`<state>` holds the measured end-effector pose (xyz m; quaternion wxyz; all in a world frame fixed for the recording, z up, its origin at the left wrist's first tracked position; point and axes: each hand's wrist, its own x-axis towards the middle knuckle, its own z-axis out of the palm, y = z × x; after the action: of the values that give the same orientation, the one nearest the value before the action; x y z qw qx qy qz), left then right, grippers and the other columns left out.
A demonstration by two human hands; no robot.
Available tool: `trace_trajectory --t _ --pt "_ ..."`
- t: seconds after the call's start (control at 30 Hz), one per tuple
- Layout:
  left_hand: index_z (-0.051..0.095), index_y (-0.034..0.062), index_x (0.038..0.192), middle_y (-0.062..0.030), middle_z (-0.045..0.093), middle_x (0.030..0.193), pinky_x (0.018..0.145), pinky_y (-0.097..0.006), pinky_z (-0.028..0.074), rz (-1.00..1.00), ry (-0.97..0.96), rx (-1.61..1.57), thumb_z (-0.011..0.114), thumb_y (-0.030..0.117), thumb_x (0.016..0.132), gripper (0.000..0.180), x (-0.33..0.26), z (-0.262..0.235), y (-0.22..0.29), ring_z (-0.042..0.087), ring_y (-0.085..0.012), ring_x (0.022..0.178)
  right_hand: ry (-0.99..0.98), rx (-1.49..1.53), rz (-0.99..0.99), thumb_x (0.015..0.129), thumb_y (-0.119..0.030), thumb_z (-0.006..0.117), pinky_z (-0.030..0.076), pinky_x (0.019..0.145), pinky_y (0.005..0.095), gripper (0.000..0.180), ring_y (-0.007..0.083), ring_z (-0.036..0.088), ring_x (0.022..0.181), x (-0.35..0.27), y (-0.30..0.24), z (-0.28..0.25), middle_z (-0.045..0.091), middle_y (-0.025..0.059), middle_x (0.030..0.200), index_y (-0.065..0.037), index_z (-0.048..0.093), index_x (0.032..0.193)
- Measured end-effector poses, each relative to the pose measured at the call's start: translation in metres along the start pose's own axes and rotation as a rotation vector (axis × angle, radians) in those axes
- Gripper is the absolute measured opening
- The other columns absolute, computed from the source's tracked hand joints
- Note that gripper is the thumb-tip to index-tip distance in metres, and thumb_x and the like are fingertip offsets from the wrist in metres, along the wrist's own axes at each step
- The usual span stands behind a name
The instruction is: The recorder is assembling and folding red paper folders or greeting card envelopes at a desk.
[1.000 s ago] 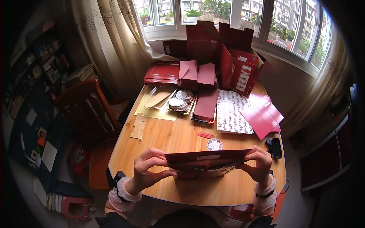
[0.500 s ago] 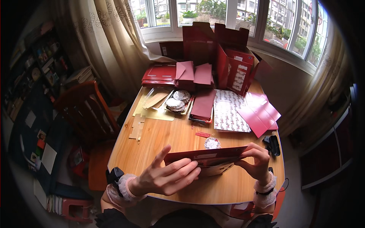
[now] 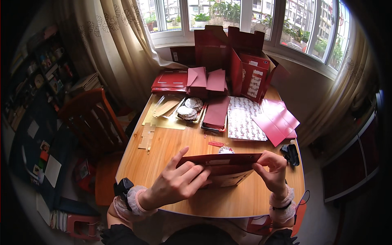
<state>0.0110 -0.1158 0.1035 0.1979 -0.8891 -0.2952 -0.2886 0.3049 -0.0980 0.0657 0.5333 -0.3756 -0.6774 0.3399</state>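
Observation:
A dark red cardboard piece [image 3: 228, 160], with a paler lower part on the side toward me, is held up on edge at the near side of the table. My left hand [image 3: 179, 179] grips its left end, several fingers bent over the near face while one finger points up. At the upper right corner, my right hand [image 3: 272, 169] pinches the edge between thumb and curled fingers. Just past the top edge lies a round patterned paper piece [image 3: 226, 150], partly hidden by the cardboard. A small red strip [image 3: 215, 143] is beside it.
Farther back on the wooden table [image 3: 163, 163] are trays of round pieces [image 3: 190, 108] and red cards [image 3: 215, 112], patterned sheets [image 3: 246, 118], pink sheets [image 3: 275, 120] and a tall red box [image 3: 251, 73]. A black object [image 3: 290, 155] lies at the right edge. A chair [image 3: 96, 122] stands left.
The cardboard's left end has risen, so its top edge is more level and covers more of the round piece. Both hands have moved up slightly with it.

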Motion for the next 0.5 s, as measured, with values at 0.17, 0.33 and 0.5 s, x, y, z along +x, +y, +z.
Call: trace_trajectory --t 0.17,0.33,0.5 --pt "0.07 0.0102 0.093 0.0029 0.058 0.077 0.113 -0.055 0.031 -0.024 -0.032 -0.007 0.075 0.026 0.079 0.021 -0.001 0.002 0.0 0.058 -0.011 0.072 0.125 -0.032 -0.054 0.075 0.007 0.076 0.053 0.063 0.0235 0.015 0.0148 0.065 0.072 0.003 -0.009 0.01 0.064 0.0086 0.081 0.001 0.063 0.08" --pt "0.069 0.0097 0.09 0.0028 0.056 0.074 0.113 -0.058 0.028 -0.052 -0.031 -0.032 0.076 0.024 0.078 0.02 -0.001 0.001 0.005 0.058 -0.0128 0.081 0.067 -0.347 -0.344 0.071 0.007 0.078 0.055 0.061 0.0251 0.019 0.0171 0.066 0.073 0.001 -0.017 0.007 0.065 0.0101 0.084 0.001 0.067 0.085" --pt "0.068 0.0094 0.085 0.0025 0.054 0.072 0.113 -0.062 0.025 -0.071 -0.053 -0.048 0.076 0.023 0.078 0.018 0.002 0.001 0.007 0.057 -0.0135 0.081 -0.059 -0.336 -0.229 0.071 0.004 0.08 0.054 0.057 0.0271 0.018 0.018 0.065 0.07 0.001 -0.022 0.012 0.065 0.0088 0.084 0.001 0.069 0.085"
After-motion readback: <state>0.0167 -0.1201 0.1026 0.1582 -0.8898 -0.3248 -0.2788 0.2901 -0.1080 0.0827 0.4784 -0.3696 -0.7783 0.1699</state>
